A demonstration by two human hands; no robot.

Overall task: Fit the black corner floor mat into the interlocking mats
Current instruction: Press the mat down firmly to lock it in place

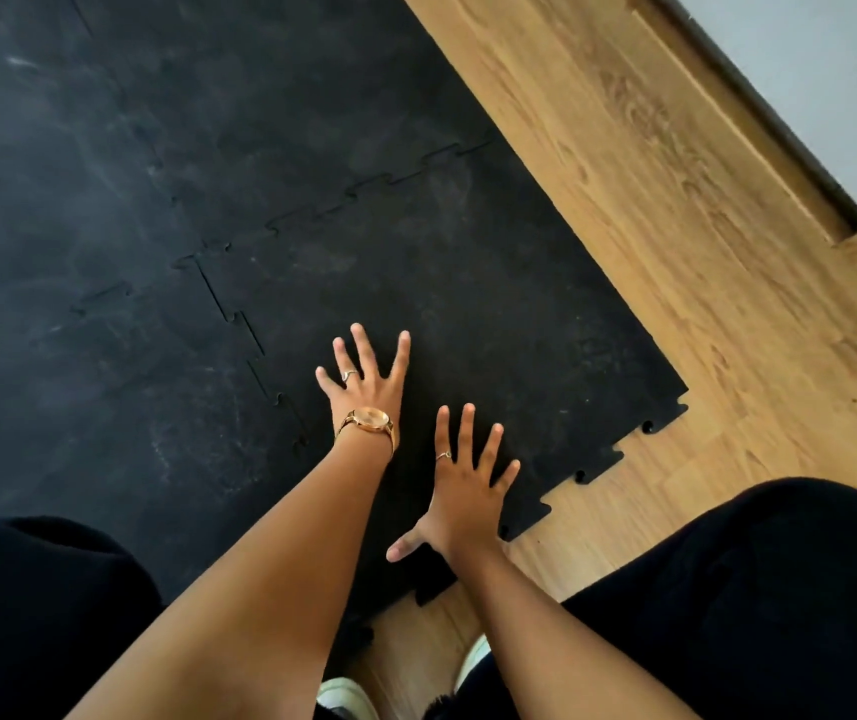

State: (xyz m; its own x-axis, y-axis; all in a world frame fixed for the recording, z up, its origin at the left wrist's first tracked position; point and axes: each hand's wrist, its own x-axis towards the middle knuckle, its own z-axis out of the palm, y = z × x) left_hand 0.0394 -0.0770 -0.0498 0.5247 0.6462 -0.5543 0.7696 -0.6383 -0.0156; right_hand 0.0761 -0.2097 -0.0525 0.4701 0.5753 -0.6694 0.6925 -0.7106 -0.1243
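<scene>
Black corner mat, scuffed; tan wood-grain floor.

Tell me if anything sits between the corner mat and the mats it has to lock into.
Nothing visible does. The corner mat lies flat against the neighbouring mats, its toothed edges meeting theirs with nothing lying on the seams. The left hand and right hand rest open and flat on it.

We find no text, label, brand or number that we can read; the watch dial is too small.
</scene>
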